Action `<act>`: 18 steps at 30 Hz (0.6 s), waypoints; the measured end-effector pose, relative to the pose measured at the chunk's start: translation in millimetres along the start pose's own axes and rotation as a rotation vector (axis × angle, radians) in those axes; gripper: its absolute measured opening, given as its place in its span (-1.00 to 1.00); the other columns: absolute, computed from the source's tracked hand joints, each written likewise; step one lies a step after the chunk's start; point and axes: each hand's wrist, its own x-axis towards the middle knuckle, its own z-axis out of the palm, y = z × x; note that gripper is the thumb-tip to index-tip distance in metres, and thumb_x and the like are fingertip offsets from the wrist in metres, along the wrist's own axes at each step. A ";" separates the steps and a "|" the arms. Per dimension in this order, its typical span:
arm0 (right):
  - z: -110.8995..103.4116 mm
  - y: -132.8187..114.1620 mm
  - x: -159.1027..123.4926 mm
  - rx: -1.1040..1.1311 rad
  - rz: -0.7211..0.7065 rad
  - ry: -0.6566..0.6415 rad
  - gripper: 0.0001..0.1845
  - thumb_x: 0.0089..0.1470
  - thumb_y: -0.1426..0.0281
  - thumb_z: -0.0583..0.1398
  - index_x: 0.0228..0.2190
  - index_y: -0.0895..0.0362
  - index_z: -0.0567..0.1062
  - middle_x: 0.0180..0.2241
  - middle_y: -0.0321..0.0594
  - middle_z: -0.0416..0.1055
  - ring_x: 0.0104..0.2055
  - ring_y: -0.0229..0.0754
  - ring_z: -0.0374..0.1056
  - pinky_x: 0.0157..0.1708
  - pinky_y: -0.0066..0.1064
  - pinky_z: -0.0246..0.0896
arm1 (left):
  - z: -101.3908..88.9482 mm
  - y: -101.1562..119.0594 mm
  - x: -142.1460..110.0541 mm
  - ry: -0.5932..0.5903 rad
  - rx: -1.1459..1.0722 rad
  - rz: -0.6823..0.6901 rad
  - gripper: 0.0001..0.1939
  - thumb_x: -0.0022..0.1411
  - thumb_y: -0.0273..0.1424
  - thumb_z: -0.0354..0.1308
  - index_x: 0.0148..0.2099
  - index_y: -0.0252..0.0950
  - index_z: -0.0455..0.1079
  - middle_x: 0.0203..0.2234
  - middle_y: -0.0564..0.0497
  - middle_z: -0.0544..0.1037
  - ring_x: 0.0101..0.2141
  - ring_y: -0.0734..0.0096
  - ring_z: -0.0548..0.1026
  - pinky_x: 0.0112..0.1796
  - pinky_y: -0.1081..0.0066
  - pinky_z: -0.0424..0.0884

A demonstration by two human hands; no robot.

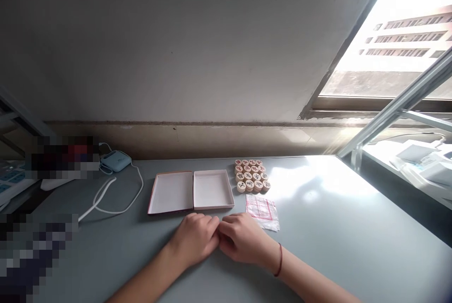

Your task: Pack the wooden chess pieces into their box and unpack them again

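Note:
My left hand (195, 239) and my right hand (243, 238) rest side by side on the grey table (335, 218), knuckles up, fingers curled under and fingertips touching each other. Nothing shows inside either hand. Just beyond them lie two shallow open box halves, one (171, 192) with a reddish rim on the left and a white one (213, 190) on the right. A block of round wooden game pieces (252, 175) with printed characters stands behind the right half. A folded plastic sheet (263, 211) with red lines lies beside my right hand.
A small blue device (116, 160) with white cables (116, 199) sits at the back left. A wall runs behind the table. A window frame and metal bar (399, 105) rise at the right, with white objects (423, 157) beyond.

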 end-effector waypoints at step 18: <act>12.5 1.3 1.6 0.041 0.108 -0.007 -0.90 -0.09 0.49 0.07 -0.60 0.15 0.31 -0.62 -0.32 0.26 -0.62 -0.38 -0.04 -0.57 -0.45 -0.32 | 3.4 -6.7 6.9 -0.172 -0.116 -0.124 -0.85 0.22 -0.42 -0.06 -0.39 -0.26 0.28 -0.51 0.03 0.56 -0.49 0.33 0.52 -0.53 0.47 0.15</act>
